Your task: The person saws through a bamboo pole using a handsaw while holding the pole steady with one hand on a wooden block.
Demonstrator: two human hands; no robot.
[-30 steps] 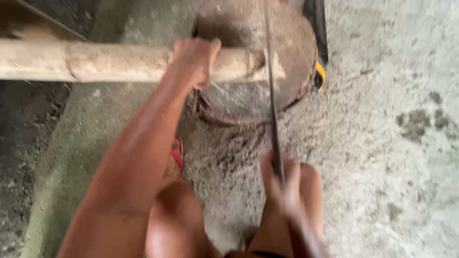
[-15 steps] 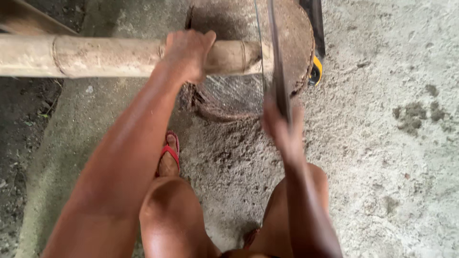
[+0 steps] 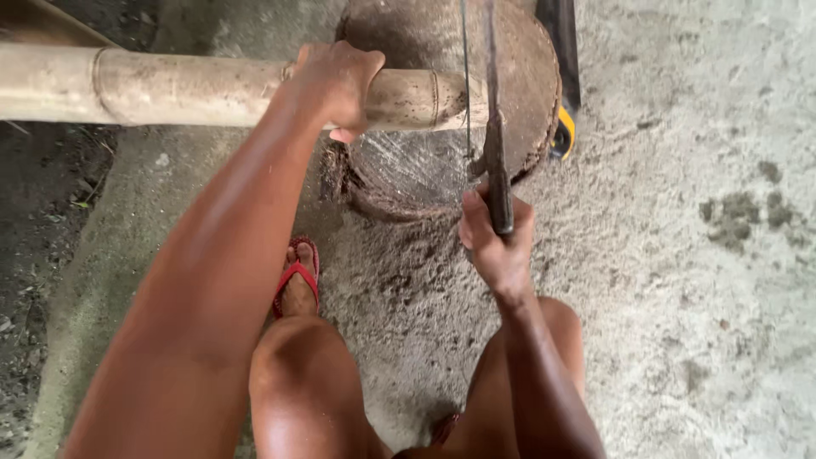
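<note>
A bamboo pole (image 3: pixel 170 87) is pinned across a round wooden block (image 3: pixel 425 170) by the left hand (image 3: pixel 333 85), fingers clenched over it. Its long axis runs left to right, the free end pointing right. The right hand (image 3: pixel 497 242) is clenched on a saw (image 3: pixel 493 144), apparently a thin-bladed frame saw, set near that end. Sawing seems under way; steady strokes are called for.

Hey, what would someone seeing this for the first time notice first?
A thick bamboo pole runs in from the left, its end resting on a round wooden block at top centre, gripped by the left hand. Just right of it, the right hand holds a hacksaw across the pole's end.
</note>
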